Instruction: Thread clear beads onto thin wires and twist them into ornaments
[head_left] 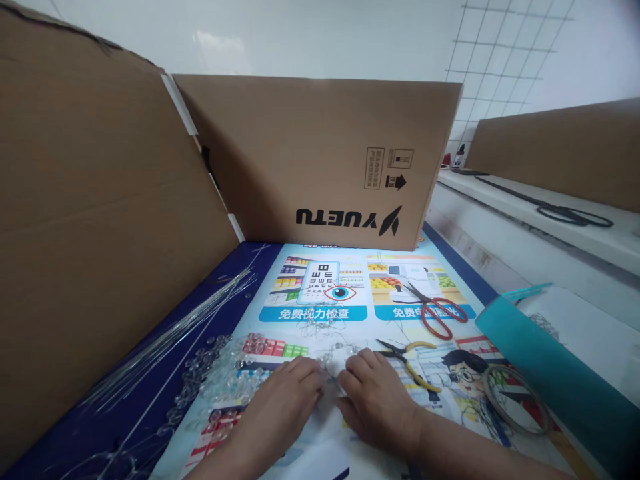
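My left hand (287,403) and my right hand (380,403) are close together above the printed sheet, fingers curled inward. Between them shows a loop of clear beads on wire (339,348), its ends running to my fingertips, which pinch it. The fingertips themselves are partly hidden. Just beyond my right hand lie yellow-handled pliers (411,360), jaws apart. To the left of my left hand is a spread of loose clear beads (230,377). Another strand of clear beads (320,323) rests on the sheet farther off.
Red-handled scissors (440,313) lie behind the pliers. A coil of wire (517,400) and a teal box (555,380) sit at right. Straight thin wires (175,340) lie at left. Cardboard walls (310,160) stand at the back and left.
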The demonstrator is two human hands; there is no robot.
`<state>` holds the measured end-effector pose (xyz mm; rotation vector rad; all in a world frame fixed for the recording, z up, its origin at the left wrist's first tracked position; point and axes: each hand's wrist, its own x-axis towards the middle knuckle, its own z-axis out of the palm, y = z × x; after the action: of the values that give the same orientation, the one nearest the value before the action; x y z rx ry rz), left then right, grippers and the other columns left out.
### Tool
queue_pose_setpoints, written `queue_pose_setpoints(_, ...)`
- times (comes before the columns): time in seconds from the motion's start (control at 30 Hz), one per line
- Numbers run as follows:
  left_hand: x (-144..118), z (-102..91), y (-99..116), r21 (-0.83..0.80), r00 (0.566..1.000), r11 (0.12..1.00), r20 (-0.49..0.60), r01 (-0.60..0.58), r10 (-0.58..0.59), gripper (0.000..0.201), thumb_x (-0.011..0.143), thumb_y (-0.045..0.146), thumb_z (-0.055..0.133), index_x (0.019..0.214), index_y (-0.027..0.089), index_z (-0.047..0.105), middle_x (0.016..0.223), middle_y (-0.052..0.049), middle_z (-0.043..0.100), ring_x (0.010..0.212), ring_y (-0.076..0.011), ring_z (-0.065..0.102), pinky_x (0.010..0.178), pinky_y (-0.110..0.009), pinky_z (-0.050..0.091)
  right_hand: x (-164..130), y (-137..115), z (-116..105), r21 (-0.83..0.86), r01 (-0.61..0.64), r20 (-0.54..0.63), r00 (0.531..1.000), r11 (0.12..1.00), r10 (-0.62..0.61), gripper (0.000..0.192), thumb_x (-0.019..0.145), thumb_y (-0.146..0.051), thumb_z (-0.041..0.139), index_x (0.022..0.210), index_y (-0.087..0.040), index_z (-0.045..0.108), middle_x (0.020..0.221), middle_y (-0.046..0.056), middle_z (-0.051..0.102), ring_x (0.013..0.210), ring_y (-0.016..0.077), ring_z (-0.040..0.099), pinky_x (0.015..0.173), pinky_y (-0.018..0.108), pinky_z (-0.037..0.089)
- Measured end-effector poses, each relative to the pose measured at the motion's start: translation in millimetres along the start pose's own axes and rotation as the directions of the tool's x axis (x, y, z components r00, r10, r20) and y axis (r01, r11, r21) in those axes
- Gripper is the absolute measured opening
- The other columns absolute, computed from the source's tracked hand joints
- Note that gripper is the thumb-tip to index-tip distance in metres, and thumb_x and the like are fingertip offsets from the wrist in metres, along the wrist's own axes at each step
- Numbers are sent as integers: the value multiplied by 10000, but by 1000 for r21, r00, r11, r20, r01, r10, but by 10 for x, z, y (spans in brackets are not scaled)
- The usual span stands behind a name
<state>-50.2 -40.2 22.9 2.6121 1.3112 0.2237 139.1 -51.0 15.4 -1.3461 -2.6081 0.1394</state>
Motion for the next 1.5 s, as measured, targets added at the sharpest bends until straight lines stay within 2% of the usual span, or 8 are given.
queue_pose_setpoints(0.13,-8,18,-9,-7,1000,1000,-2,-11,11,194,828,102,455,896,201,609,988,-42,613,964,-208,538,872,-373,426,46,3,47,-24,-11,-16,1000,1000,11,73,794,-238,507,830,-183,540,884,56,548,853,214,419,727,345,318)
queue_pose_setpoints(0.33,-11,41,-40,-5,999,999,-21,-34,34,189,829,108,449,896,202,600,1004,-41,622,976,-207,545,891,-382,430,46,5,43,-37,-31,-17,999,999,30,53,779,-196,503,809,-181,545,856,60,552,836,209,423,714,339,305)
queue_pose_setpoints(0.47,-13,32,-57,-3,999,999,-2,-44,44,208,837,102,424,913,196,593,1006,-49,629,971,-205,562,889,-393,444,39,4,25,-20,-34,-16,999,999,33,59,782,-220,509,813,-184,545,872,60,551,856,213,423,733,342,308)
queue_pose_setpoints(0.6,-24,29,-69,25,997,998,-30,-65,66,219,834,106,432,958,180,597,1117,-80,613,1074,-226,533,938,-420,424,19,21,35,0,-60,-23,998,998,60,93,801,-260,502,837,-187,546,894,62,547,874,218,422,752,349,311)
queue_pose_setpoints(0.8,-69,43,2,80,995,994,-64,-77,82,242,822,98,436,928,194,632,1060,-74,651,995,-232,585,882,-451,463,16,30,66,-18,-74,-16,997,997,74,101,812,-274,508,830,-185,555,878,60,547,868,213,426,749,342,316)
queue_pose_setpoints(1.03,-112,79,127,156,996,984,8,-88,88,286,795,91,451,1001,170,633,1102,-97,644,1012,-252,585,887,-451,464,22,22,106,-42,-99,-46,994,994,97,125,831,-289,493,802,-187,560,856,62,547,840,213,428,723,336,314)
queue_pose_setpoints(1.3,-108,43,137,103,998,993,36,-62,59,273,832,116,416,996,179,626,1095,-87,644,1014,-256,582,879,-462,456,10,41,133,-2,-91,-49,995,996,91,67,784,-239,513,790,-184,550,856,57,539,842,205,424,735,324,307)
queue_pose_setpoints(1.5,-96,54,160,140,996,988,76,-59,49,294,819,109,426,1031,170,621,1139,-110,628,1044,-273,574,891,-471,450,25,26,154,-37,-113,-73,991,993,110,77,794,-228,493,774,-183,553,834,61,538,819,204,425,711,324,288)
